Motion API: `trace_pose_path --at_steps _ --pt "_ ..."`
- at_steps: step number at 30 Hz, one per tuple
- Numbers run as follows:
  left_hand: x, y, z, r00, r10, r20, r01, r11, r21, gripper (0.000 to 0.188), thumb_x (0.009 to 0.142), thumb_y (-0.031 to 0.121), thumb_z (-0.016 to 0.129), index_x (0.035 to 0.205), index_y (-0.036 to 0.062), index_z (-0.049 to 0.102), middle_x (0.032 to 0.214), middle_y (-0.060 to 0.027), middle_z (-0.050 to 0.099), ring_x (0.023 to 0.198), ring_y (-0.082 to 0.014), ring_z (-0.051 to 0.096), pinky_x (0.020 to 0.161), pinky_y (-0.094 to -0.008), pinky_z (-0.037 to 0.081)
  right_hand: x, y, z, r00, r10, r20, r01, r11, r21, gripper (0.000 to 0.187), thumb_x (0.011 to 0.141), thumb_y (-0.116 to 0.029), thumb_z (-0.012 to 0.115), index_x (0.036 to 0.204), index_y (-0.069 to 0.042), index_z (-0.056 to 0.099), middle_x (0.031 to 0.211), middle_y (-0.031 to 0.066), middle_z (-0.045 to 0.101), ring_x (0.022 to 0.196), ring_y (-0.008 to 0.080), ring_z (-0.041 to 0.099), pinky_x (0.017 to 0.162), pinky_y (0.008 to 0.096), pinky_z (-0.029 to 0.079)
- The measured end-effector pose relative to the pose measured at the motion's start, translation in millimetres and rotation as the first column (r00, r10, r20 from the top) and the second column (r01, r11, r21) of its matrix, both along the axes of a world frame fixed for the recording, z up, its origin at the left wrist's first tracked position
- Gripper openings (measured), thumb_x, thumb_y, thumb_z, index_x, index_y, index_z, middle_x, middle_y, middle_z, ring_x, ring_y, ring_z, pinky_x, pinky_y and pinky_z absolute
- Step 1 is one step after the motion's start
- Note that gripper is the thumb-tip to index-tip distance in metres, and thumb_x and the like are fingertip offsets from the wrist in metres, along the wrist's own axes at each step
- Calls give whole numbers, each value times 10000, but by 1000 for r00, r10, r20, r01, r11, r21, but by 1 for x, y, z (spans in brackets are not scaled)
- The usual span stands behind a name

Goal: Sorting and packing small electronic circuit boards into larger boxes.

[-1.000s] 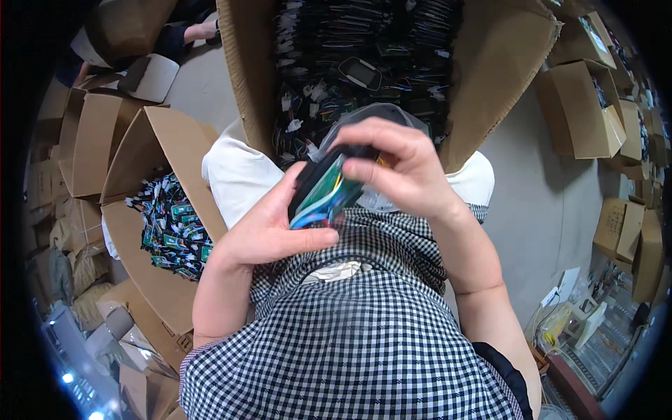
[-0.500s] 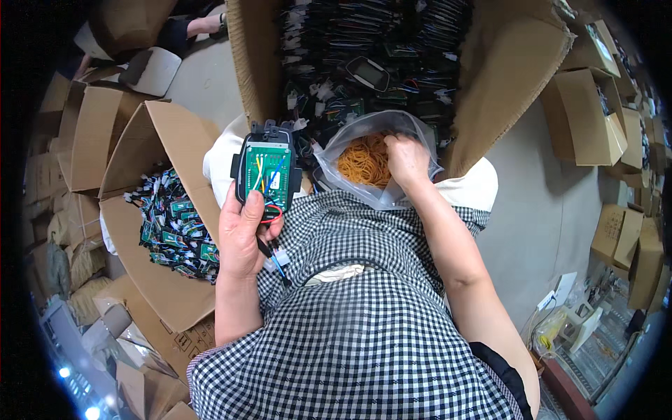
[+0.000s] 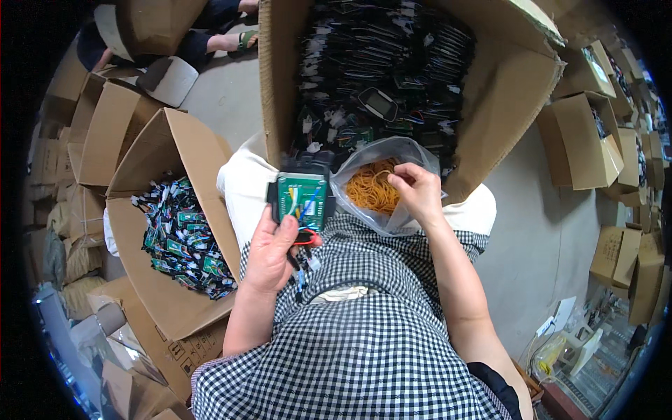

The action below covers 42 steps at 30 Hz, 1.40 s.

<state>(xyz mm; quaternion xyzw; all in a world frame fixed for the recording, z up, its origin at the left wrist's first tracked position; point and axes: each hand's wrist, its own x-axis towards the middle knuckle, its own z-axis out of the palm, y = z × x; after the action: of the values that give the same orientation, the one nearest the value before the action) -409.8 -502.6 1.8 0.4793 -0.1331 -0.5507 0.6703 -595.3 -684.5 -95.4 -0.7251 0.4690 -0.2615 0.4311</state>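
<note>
My left hand (image 3: pixel 269 260) grips a black-cased electronic unit, its green circuit board (image 3: pixel 301 198) facing up. Yellow, white, blue and red wires run over the board, and a cable with white plugs (image 3: pixel 313 264) dangles below the thumb. On my lap a clear plastic bag (image 3: pixel 425 155) stands open, filled with orange-yellow rubber bands (image 3: pixel 367 190). Thumb and forefinger of my right hand (image 3: pixel 421 194) pinch together at the right side of the bag's mouth, with what looks like a rubber band at the fingertips.
Ahead is a large cardboard box (image 3: pixel 507 115) packed with black units and wires (image 3: pixel 378 59). At my left, another carton (image 3: pixel 150 301) holds many wired green boards (image 3: pixel 185 234). More cartons (image 3: pixel 579 143) line the right side. A person's sandalled foot (image 3: pixel 231 42) shows at far left.
My left hand has brought the unit rightward, closer to the bag. My right hand has drawn up slightly from among the rubber bands, fingers pinched. The whole view has shifted a little.
</note>
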Motion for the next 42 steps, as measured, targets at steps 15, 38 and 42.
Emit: trace_pose_path --at_steps 15,38,42 --pt "-13 -30 -28 836 -268 -478 208 962 -176 396 955 302 493 1285 95 420 1060 -160 597 597 -134 496 560 -254 396 7 38 58 203 -359 911 -776 509 373 106 854 -42 585 957 -35 560 787 99 635 715 177 621 698 283 515" --pt "-23 -29 37 130 -390 912 580 775 249 330 801 122 637 1096 20 528 1012 -169 543 909 -304 580 750 -359 501 41 -24 74 815 370 446 -578 569 585 422 866 -291 641 1177 -12 576 1106 155 639 1063 232 606 1035 438 371" --pt "-8 1 18 989 55 -140 -86 970 -229 331 955 140 495 1266 56 418 1096 -79 547 902 -171 566 721 -298 495 27 11 67 710 61 701 -544 681 491 601 852 -336 656 1307 1 456 1305 172 512 1188 281 523 1025 411 396"
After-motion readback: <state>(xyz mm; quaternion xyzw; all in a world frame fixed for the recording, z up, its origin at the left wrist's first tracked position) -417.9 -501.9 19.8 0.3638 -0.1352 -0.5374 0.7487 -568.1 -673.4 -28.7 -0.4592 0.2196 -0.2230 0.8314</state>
